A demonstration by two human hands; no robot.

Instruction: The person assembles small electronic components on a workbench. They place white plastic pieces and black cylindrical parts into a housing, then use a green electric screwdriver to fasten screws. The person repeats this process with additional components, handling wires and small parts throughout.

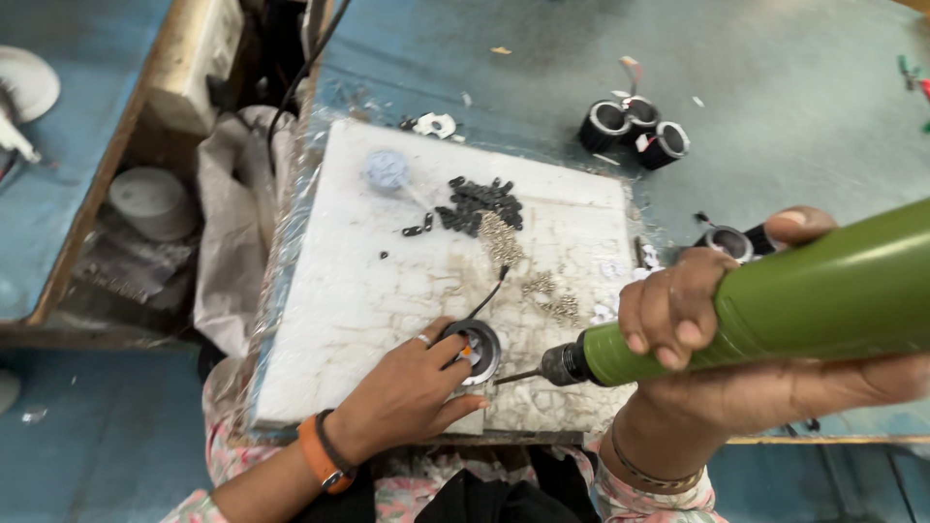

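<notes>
At the lower middle of the frame, the left hand (407, 392) pinched a round black lamp housing (477, 351) against the white board (339, 300). The right hand (712, 329) gripped a green electric screwdriver (775, 300), fingers wrapped tightly, tip just beside the housing. Screw-driving seemed under way; next, seating the bit squarely.

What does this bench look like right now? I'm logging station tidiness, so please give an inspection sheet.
Surface: white board wrapped in clear film, cracked-looking, lying on a blue table.
Job's things: round black fitting on the board; green electric screwdriver, its bit aimed at the fitting.
Clutter: pile of small black parts, loose screws, three black fittings at the far side, a white disc.
Hands: left hand steadies the fitting; right hand grips the screwdriver.
Cables: thin black wire from the fitting; black cable at the top.
Surroundings: crumpled plastic sheet, wooden shelf at the left.
</notes>
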